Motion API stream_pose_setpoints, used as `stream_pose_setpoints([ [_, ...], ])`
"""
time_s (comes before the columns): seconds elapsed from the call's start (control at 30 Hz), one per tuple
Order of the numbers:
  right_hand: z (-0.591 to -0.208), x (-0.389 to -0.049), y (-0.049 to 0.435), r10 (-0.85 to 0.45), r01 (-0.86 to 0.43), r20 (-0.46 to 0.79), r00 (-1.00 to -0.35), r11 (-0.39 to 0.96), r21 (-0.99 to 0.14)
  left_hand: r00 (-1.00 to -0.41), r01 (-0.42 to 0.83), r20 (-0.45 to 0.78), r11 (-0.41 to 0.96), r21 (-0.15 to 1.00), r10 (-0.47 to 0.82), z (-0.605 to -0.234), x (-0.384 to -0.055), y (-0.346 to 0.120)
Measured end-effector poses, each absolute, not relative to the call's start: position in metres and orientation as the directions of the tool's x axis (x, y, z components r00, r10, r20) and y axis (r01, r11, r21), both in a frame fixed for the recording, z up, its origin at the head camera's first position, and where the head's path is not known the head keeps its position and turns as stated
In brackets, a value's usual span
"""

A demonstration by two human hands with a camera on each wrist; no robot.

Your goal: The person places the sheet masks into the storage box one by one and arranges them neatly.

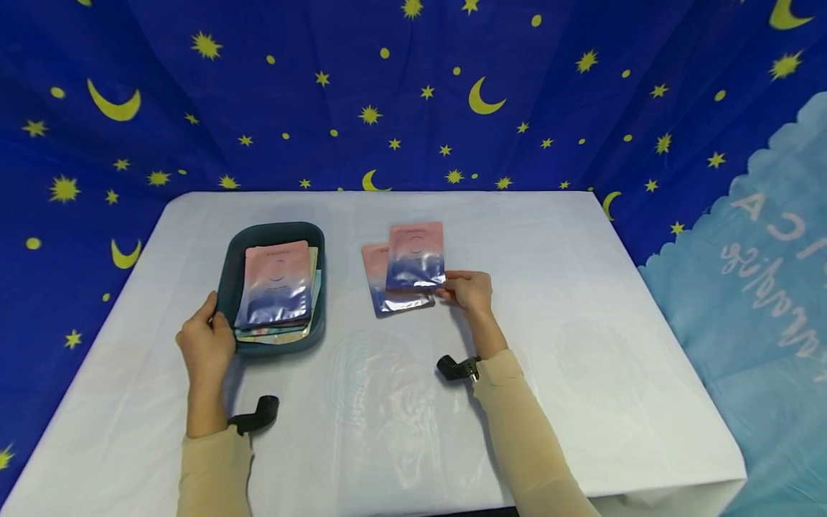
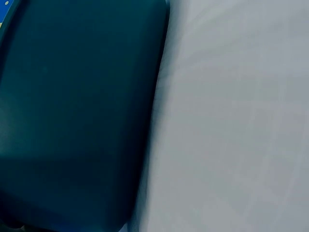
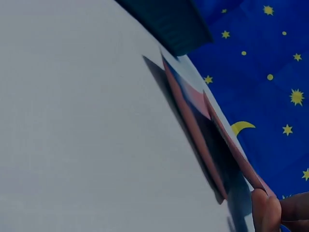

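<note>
My right hand (image 1: 470, 290) pinches the lower right corner of a pink-to-blue foil sachet (image 1: 416, 255). That sachet overlaps a second sachet (image 1: 377, 269) of the same colours lying on the table. In the right wrist view the fingertips (image 3: 266, 212) hold the sachet's edge (image 3: 236, 150) a little above the lower one. On the left, my left hand (image 1: 207, 343) grips the near left side of a dark teal bin (image 1: 314, 231), thumb at its rim. Inside the bin lies a stack of packets, a pink-and-blue sachet (image 1: 276, 283) on top. The left wrist view shows only the bin's outer wall (image 2: 77, 106) and tablecloth.
A white cloth (image 1: 568, 287) covers the table. Behind it hangs a blue curtain (image 1: 388, 86) with yellow moons and stars. A light blue printed cloth (image 1: 769, 251) hangs at the right.
</note>
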State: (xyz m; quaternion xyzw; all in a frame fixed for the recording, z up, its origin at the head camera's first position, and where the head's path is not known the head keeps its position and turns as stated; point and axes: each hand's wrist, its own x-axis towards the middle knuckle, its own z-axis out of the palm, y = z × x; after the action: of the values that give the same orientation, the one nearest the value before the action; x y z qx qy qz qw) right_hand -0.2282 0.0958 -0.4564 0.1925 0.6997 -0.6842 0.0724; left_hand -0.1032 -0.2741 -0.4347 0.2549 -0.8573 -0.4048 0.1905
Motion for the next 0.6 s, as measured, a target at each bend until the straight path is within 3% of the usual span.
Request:
stream_pose_setpoints([
  [0.6, -0.409, -0.219, 0.065, 0.097, 0.199, -0.210, -0.973, -0.112, -0.973, -0.800, -0.295, 0.104, 0.538, 0.790, -0.591, -0.436, -0.104, -0.276],
])
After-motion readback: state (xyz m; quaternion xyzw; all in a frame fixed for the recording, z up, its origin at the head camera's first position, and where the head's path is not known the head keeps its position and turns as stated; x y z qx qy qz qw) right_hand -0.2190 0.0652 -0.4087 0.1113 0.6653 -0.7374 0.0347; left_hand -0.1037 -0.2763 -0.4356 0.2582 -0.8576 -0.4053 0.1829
